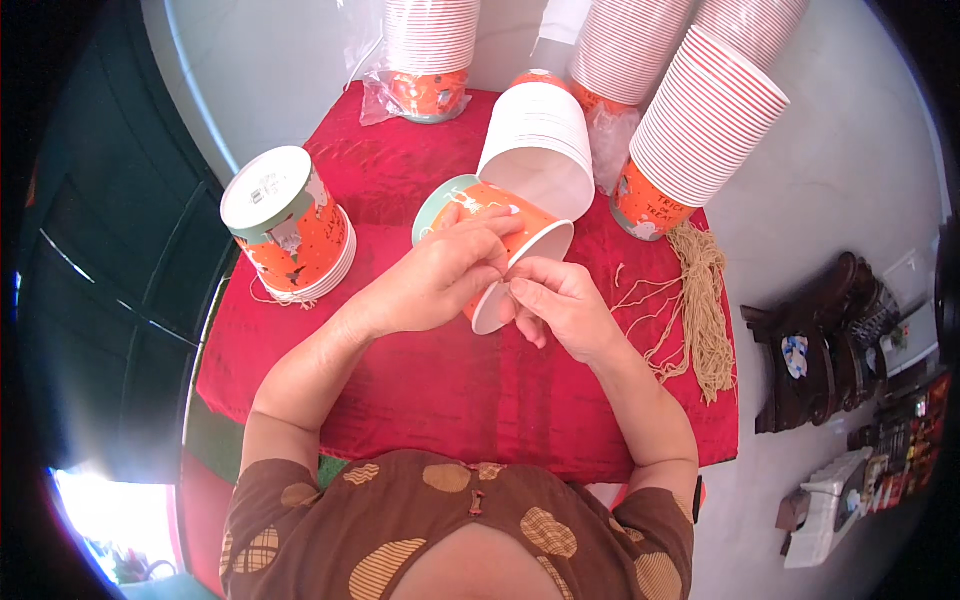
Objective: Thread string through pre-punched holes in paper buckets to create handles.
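Note:
An orange paper cup (pixel 528 226) with a pale green base lies on its side in mid-air over the red cloth (pixel 450 380). My left hand (pixel 440 275) wraps over the cup's side. My right hand (pixel 560 305) pinches at the cup's white rim, fingers closed on the edge; whether a string is between them cannot be told. A bundle of tan strings (pixel 700 300) lies on the cloth to the right of my right hand.
A short stack of upturned orange cups (pixel 290 225) stands at left. A white stack (pixel 540 145) lies behind the held cup, and tall stacks (pixel 700 130) lean at the back right, one (pixel 430 50) in a plastic bag. Dark wooden things (pixel 820 340) sit on the floor right.

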A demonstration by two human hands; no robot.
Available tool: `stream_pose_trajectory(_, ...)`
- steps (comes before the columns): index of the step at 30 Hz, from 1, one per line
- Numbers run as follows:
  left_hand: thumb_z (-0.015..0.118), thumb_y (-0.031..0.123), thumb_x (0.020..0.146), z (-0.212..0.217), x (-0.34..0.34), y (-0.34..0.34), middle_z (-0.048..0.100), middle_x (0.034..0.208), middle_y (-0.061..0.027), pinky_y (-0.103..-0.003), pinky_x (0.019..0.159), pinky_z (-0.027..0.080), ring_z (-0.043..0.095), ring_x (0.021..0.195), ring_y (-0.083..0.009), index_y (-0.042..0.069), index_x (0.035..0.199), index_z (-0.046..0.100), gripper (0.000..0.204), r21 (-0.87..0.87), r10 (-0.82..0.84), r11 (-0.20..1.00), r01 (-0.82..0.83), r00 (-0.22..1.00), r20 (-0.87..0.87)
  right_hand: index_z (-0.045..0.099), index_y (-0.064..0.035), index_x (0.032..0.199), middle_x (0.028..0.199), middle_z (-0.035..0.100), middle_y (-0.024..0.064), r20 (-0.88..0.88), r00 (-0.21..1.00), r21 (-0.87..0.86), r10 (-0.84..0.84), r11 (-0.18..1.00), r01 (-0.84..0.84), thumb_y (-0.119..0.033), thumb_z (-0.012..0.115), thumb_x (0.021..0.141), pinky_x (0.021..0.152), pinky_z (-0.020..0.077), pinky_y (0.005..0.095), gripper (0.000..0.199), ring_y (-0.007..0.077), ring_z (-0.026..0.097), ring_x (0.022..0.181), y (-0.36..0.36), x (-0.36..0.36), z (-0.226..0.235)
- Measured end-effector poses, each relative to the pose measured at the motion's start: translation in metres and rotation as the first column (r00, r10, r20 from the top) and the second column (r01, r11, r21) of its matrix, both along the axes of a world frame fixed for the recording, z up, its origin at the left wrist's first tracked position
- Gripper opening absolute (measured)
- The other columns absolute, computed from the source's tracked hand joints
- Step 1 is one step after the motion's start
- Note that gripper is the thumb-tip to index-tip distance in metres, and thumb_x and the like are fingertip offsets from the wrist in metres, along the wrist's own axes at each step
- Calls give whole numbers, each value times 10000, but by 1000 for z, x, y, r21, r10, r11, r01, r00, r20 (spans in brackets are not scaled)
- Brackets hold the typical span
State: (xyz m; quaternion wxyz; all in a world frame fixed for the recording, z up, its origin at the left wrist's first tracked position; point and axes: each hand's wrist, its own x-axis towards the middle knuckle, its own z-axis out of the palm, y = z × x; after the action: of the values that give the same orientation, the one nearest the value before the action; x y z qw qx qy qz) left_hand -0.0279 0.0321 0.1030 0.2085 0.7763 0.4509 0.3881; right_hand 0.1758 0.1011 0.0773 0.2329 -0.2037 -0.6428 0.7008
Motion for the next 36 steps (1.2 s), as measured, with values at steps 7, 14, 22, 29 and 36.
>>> stream_pose_trajectory(7,561,44,921,-4,-1,2,521,1392,-203,-582,1161,109,390,1395,-330,44,968,584,52,19,-5,1000,5,1000,3,642,-20,1003,706,542,-52,-67,998,-99,-5,995,-1,-158,555,996,446,298,187,163,10,415,536,-1,-3,-5)
stream_pose_trajectory(14,562,-5,895,1,2,1,495,1425,-207,-539,1180,156,394,1394,-352,35,895,534,49,17,14,1000,-13,1000,-14,653,-26,972,674,527,-68,-121,989,-57,-80,996,73,-105,557,978,446,292,182,125,-1,403,520,-3,-8,-12)
stream_pose_trajectory(22,556,-7,898,1,2,1,496,1423,-215,-533,1177,163,390,1397,-351,37,892,529,52,8,9,1000,-9,1000,-3,639,-32,965,647,513,-67,-177,981,-75,-77,995,64,-97,566,977,433,291,183,99,0,396,496,1,-12,-22)
stream_pose_trajectory(29,557,-9,896,1,2,1,496,1422,-216,-534,1173,175,406,1386,-356,40,892,526,57,10,7,1000,-7,1000,11,620,-26,967,659,516,-62,-248,967,-67,-54,997,39,-107,570,982,432,291,184,96,1,394,496,3,-14,-29)
stream_pose_trajectory(36,559,-12,894,0,1,2,497,1423,-211,-506,1160,225,439,1361,-360,36,889,520,62,33,15,999,-15,1000,-6,608,-20,967,682,525,-53,-307,950,-46,-56,998,44,-124,568,991,431,307,187,114,3,397,496,3,-16,-37)
